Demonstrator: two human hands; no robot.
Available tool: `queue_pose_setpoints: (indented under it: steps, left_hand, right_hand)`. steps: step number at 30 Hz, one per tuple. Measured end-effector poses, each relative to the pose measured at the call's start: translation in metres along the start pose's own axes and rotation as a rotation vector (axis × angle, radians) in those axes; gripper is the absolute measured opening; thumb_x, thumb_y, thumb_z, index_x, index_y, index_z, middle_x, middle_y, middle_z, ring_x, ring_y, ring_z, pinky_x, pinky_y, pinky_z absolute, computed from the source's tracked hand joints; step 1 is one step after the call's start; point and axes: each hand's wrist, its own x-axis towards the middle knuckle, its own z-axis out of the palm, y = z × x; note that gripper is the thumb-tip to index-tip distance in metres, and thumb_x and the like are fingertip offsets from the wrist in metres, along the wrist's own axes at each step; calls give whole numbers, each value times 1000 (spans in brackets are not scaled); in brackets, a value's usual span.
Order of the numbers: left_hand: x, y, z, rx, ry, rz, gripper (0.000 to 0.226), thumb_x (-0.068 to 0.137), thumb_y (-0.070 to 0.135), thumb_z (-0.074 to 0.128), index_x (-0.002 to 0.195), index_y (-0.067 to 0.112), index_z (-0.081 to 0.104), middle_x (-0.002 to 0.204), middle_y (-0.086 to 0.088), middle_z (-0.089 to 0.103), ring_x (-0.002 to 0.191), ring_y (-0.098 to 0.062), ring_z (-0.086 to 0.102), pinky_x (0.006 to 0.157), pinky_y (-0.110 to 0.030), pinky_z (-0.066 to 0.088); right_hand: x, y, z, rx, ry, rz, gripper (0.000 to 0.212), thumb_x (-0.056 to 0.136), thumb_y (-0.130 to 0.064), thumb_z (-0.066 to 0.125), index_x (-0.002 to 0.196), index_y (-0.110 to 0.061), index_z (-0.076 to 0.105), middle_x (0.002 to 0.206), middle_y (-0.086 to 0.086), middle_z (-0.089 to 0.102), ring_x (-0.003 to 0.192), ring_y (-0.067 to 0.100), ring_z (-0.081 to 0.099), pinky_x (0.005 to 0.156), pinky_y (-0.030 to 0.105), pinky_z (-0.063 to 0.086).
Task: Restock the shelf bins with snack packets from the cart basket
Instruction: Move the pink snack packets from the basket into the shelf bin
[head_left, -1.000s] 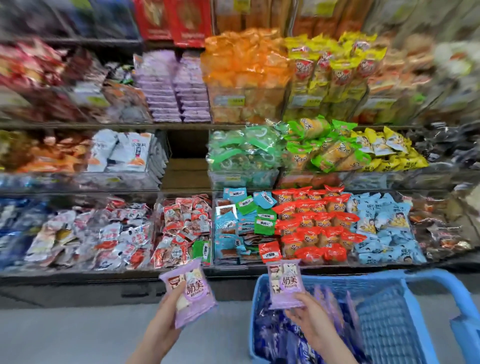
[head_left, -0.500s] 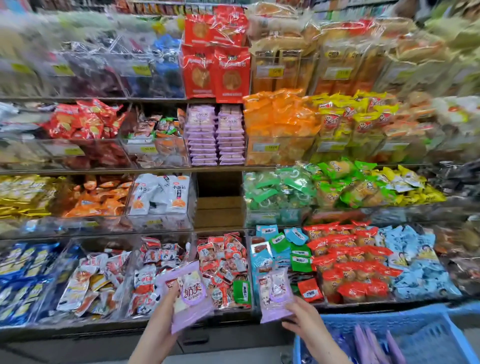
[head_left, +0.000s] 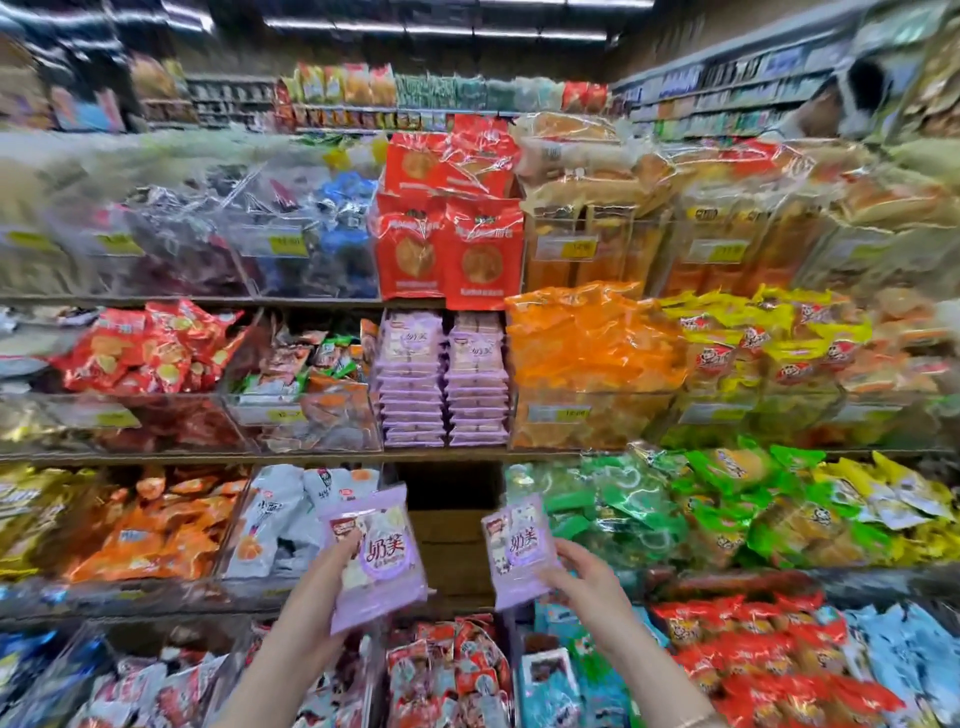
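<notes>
Snack packets in purple wrap sit one in each of my hands, low in the centre of the frame, in front of the shelving and touching no bin.

Left side, mid-height: I note a clear bin of red packets (head_left: 150, 348). On the shelf below it stands a bin of orange packets (head_left: 150, 525), then a bin of white packets (head_left: 280, 514) just left of my raised hand.

Left hand (head_left: 324, 577): it rises from the bottom edge, thumb on the front, and grips the left purple packet (head_left: 382, 556). That packet is upright, slightly tilted, printed face toward me.

Centre, above both hands: two stacks of matching purple packets (head_left: 413, 384) stand side by side on the middle shelf. Directly over them is a row of upright red bags (head_left: 449, 249).

Right purple packet (head_left: 519, 545): upright, printed face toward me, well apart from the left one. My right hand (head_left: 584, 577) pinches it along its lower right edge, fingers curled round it.

Right side: a bin of green packets (head_left: 649, 509) lies just beside the right hand. On the shelf above I see bright orange bags (head_left: 587, 338), then yellow packets (head_left: 748, 338). The far edges of the frame are blurred; I cannot read the goods there.
</notes>
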Motion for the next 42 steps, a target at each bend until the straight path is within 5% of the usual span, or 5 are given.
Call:
queue_pose_setpoints:
  steps: [10,20,24,30,42]
  left_hand:
    - [57,62,10,-19,37,90,37,89,33,54,118,12,59,115,-19,68,105,-37,65,92,-50,53]
    - [101,114,7,-6,-40,55,49,89,35,55,133,13,51,115,-17,68,99,-37,68,59,-36,59]
    - [117,121,-2,20,-39,19,49,91,36,55,135,16,50,127,-17,61,114,-38,59,52,-30,56]
    - [137,128,-12,84,-104,-29,73,85,41,60,149,22,30,149,-12,40,132,-36,43,109,-54,35]
    - [142,131,-17,134,-120,-20,85,72,46,68,147,24,34,128,-10,62,113,-33,62,85,-45,55]
  right_hand:
    - [116,-137,27,-19,57,-265,38,91,-16,59,128,-17,49,116,3,63,100,19,64,82,33,54]
    - [186,-200,91,-14,478,-250,7,97,-18,41,103,-18,37,93,3,53,68,14,52,52,29,38]
    - [192,-194,103,-34,573,-301,10,98,-18,41,108,-19,39,106,10,57,80,20,56,62,31,43]
    - [197,-171,101,-518,626,-357,40,97,-16,44,137,-15,39,145,12,32,125,29,43,96,36,43]
    - [148,-153,126,-791,471,-578,46,97,-38,43,138,-19,38,147,-2,33,138,16,29,111,31,32]
